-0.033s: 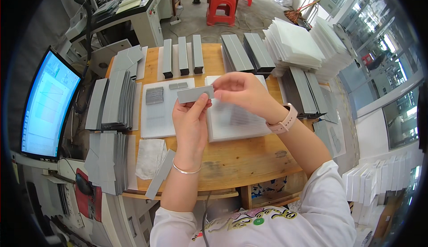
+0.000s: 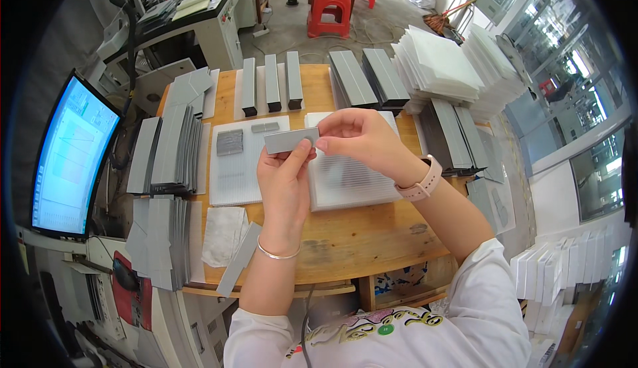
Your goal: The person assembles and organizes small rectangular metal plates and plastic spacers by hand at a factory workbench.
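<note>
As seen from the head camera, both hands meet just above the middle of the frame over a wooden table [image 2: 359, 242]. The left hand [image 2: 284, 178], rising from the lower centre with a thin bracelet at the wrist, is closed on a small grey rectangular strip [image 2: 291, 140], its thumb pressing the strip's lower right edge. The right hand [image 2: 359, 138], entering from the lower right with a pale pink watch on the wrist, pinches the strip's right end between narrowed fingertips. The strip is held roughly level, above the gap between two white ribbed trays. The left tray [image 2: 232, 178] carries a dark grey square piece [image 2: 230, 142] and a smaller grey strip near its upper edge; the right tray [image 2: 352, 182] lies partly under the hands. Stacks of grey strips [image 2: 166, 152] stand at the left of the table, and three upright bundles [image 2: 271, 83] line its upper edge. Piles of white sheets [image 2: 438, 65] fill the upper right. A lit monitor [image 2: 70, 158] occupies the left edge, and a red stool [image 2: 330, 10] stands on the floor at the top.
</note>
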Tool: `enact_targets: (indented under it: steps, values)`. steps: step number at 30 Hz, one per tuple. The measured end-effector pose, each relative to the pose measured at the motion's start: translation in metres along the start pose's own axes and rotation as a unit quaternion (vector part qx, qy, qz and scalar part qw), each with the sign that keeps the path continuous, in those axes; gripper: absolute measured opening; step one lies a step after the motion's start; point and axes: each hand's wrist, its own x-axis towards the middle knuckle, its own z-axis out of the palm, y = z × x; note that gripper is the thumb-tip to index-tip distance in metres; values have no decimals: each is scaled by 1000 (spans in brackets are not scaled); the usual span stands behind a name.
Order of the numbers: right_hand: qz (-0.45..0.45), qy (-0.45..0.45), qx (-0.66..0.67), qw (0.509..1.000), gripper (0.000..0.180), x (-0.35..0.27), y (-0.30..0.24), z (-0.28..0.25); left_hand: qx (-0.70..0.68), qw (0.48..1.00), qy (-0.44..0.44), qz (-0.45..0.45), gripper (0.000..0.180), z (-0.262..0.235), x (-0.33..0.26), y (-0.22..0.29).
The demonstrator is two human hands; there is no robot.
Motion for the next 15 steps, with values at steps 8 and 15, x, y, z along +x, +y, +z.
enact_targets:
  steps: [8,15]
  values:
    - [59,20,98,993,22,-9,1,0,-30,997,-61,-35,14,-1,-1,-1]
    - [9,27,34,999,20,-17,-7,2,33,995,-76,-62,11,6,-7,8]
